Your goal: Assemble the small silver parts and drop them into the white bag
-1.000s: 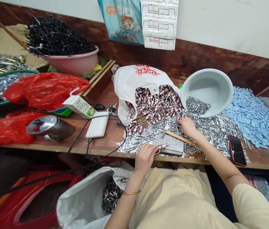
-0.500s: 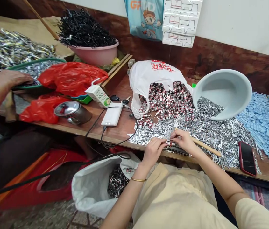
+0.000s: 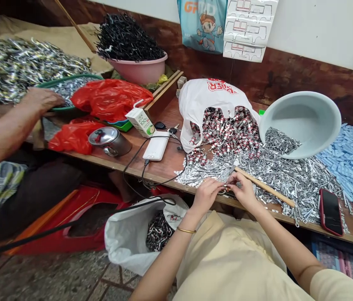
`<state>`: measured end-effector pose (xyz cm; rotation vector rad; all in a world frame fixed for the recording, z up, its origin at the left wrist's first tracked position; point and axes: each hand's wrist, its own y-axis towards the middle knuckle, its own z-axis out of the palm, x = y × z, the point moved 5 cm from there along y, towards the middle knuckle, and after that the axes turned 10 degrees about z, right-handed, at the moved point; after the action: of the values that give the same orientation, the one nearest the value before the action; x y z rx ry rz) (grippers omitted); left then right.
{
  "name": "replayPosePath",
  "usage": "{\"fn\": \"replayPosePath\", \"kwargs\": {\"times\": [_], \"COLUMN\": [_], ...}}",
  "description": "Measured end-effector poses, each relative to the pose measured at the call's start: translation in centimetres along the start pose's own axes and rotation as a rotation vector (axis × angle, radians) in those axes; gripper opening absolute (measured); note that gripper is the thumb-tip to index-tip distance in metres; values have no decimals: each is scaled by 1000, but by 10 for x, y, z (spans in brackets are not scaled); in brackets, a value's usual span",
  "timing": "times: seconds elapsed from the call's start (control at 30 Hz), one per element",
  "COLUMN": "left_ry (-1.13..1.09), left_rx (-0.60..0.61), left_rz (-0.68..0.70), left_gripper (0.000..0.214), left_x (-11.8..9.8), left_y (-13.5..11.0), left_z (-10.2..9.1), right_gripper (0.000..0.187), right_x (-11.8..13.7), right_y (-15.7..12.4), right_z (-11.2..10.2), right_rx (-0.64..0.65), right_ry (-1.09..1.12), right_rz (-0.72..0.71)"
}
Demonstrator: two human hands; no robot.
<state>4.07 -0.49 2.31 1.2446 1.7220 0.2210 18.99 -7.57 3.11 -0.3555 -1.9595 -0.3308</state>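
Note:
My left hand and my right hand meet at the table's front edge, both pinched on one small red-and-silver part between them. Just behind lies a wooden-handled hammer on a heap of flat silver metal pieces. A white plastic bag spills more red-and-silver parts onto the table. Below the edge, a second white bag holds finished parts.
A grey basin lies tipped at the right beside blue plastic pieces and a red phone. A power bank, carton, metal pot and red bags stand left. Another person's arm reaches a green tray.
My right hand left the silver heap and joined my left hand on the small part at the table edge. The view swung left, bringing another person's arm into sight.

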Motion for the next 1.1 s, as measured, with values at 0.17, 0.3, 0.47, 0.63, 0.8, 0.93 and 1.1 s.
{"fn": "replayPosePath", "kwargs": {"times": [0.17, 0.3, 0.47, 0.63, 0.8, 0.93, 1.1], "left_ry": [-100, -111, -34, -100, -262, -454, -535], "left_rx": [-109, -84, 17, 77, -103, -250, -215], "left_rz": [-76, -114, -54, 86, -64, -295, -370], "left_gripper": [13, 13, 16, 18, 16, 12, 13], "left_x": [-5, -12, -24, -36, -34, -30, -36], "left_y": [3, 4, 9, 14, 2, -15, -16], "left_z": [-6, -4, -7, -20, -12, 10, 19], "right_gripper": [20, 11, 14, 16, 15, 20, 24], "right_x": [3, 0, 12, 24, 22, 4, -5], "right_y": [-6, -9, -12, -16, -31, -43, -52], "right_z": [-8, -9, -17, -25, -22, -17, -12], "right_rx": [-16, 37, 57, 145, 67, -74, -57], "right_ry": [-128, -70, -77, -20, 109, 375, 426], "right_rz": [-145, -151, -213, -168, -64, 154, 245]}}
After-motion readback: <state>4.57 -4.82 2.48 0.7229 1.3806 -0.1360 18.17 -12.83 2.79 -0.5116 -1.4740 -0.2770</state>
